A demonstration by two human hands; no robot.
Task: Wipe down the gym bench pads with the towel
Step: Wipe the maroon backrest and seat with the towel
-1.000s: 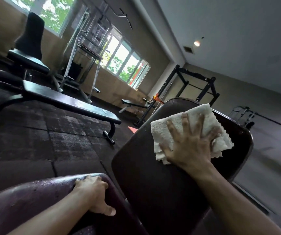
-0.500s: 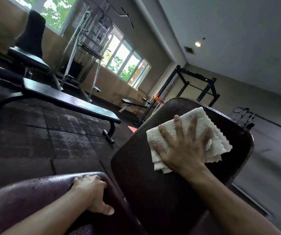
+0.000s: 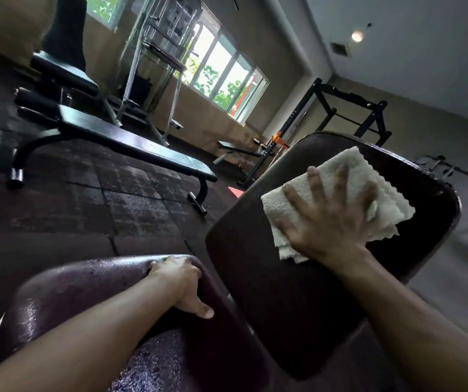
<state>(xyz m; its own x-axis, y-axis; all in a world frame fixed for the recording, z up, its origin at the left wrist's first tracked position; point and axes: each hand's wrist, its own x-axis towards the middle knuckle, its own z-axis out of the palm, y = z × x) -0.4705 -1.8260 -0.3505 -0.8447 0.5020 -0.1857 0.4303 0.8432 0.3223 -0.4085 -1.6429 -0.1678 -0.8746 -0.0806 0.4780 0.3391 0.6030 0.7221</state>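
Towel (image 3: 337,190) soft, light, bunches easily (judged); pressed flat on back pad (image 3: 255,264) by spread right hand (image 3: 330,222). Near seat pad (image 3: 85,292) edge gripped by left hand (image 3: 180,284).

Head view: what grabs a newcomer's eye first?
The white towel, pressed flat under the right hand with spread fingers on the dark tilted back pad at centre right. Next, the left hand gripping the edge of the wet-looking seat pad at lower left.
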